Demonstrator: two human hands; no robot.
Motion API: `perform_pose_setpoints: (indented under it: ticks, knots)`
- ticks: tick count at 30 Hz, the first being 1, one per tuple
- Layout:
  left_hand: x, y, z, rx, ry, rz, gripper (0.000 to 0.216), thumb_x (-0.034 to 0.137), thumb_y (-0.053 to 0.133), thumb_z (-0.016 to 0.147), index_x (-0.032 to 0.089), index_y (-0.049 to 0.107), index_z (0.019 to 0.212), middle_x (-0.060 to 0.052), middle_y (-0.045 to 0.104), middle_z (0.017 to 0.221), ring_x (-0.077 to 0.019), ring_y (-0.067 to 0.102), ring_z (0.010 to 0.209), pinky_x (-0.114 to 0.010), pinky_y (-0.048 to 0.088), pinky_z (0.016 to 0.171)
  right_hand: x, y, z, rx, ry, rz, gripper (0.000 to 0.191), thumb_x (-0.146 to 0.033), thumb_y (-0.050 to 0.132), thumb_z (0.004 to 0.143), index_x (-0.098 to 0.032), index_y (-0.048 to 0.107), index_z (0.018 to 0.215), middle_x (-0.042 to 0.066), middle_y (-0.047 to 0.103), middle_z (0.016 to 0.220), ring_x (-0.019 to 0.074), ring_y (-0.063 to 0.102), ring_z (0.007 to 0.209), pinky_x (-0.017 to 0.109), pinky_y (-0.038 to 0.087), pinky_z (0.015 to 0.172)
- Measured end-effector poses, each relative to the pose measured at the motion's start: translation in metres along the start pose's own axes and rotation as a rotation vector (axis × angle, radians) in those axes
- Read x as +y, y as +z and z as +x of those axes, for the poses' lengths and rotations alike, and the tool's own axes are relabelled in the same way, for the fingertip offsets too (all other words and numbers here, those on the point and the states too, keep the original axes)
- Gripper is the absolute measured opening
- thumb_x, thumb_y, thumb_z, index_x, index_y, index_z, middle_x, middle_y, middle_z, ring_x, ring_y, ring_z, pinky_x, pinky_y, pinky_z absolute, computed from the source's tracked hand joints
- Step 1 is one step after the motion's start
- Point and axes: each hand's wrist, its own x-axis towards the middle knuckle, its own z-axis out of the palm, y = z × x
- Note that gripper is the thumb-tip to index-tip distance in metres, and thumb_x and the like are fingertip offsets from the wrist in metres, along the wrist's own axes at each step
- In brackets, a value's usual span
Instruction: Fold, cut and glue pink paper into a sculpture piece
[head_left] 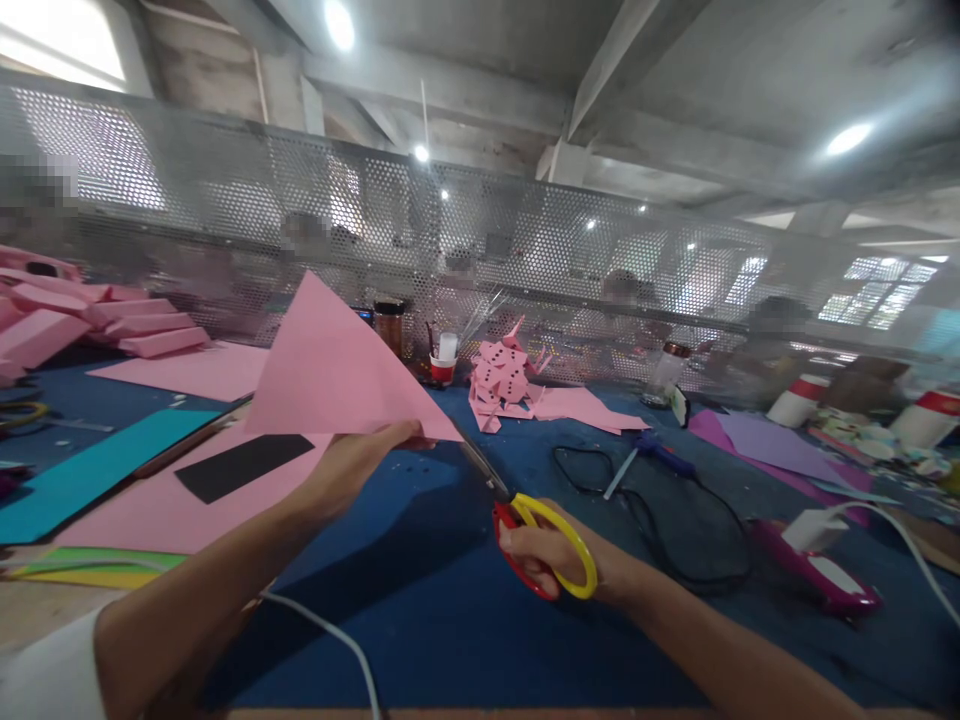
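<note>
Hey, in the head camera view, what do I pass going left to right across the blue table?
Teal paper strip → black strip → pink paper sheet → scissors → black cable → magenta glue gun.

Craft workshop inside an industrial hall; bare concrete beams (600,80) and round ceiling lamps (339,22) overhead; perforated metal screen (525,240) along the bench; blue-covered worktable (420,600) strewn with pink paper sheets (187,370), stacked pink boxes (90,320), punched pink cut-outs (501,378), scissors (517,512), a glue gun (817,575); blurred co-workers (621,290) beyond the screen.
</note>
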Motion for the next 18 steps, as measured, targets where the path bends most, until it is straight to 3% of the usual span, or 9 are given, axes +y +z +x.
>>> perform_pose_setpoints:
  ticks: [7,18]
  knots:
    - [-0.0012,-0.0024,0.0002,-0.017,0.009,-0.021,0.030,0.052,0.071,0.076,0.026,0.083,0.084,-0.005,0.084,0.095,-0.0322,0.077,0.096,-0.030,0.059,0.072,-0.0003,0.0004,-0.0014,0.001,-0.006,-0.011,0.039,-0.038,0.058,0.091,-0.021,0.048,0.058,-0.007,0.043,0.040,0.0086,0.039,0.038,0.023,0.031,0.045]
    - [0.0007,0.0010,-0.0015,0.000,0.028,-0.004,0.028,0.051,0.068,0.078,0.026,0.082,0.081,-0.003,0.083,0.096,-0.0293,0.076,0.101,-0.031,0.059,0.085,0.0051,-0.0019,-0.0028,-0.009,-0.013,0.002,0.038,-0.036,0.058,0.093,-0.021,0.048,0.060,-0.007,0.044,0.041,0.0088,0.040,0.040,0.022,0.033,0.046]
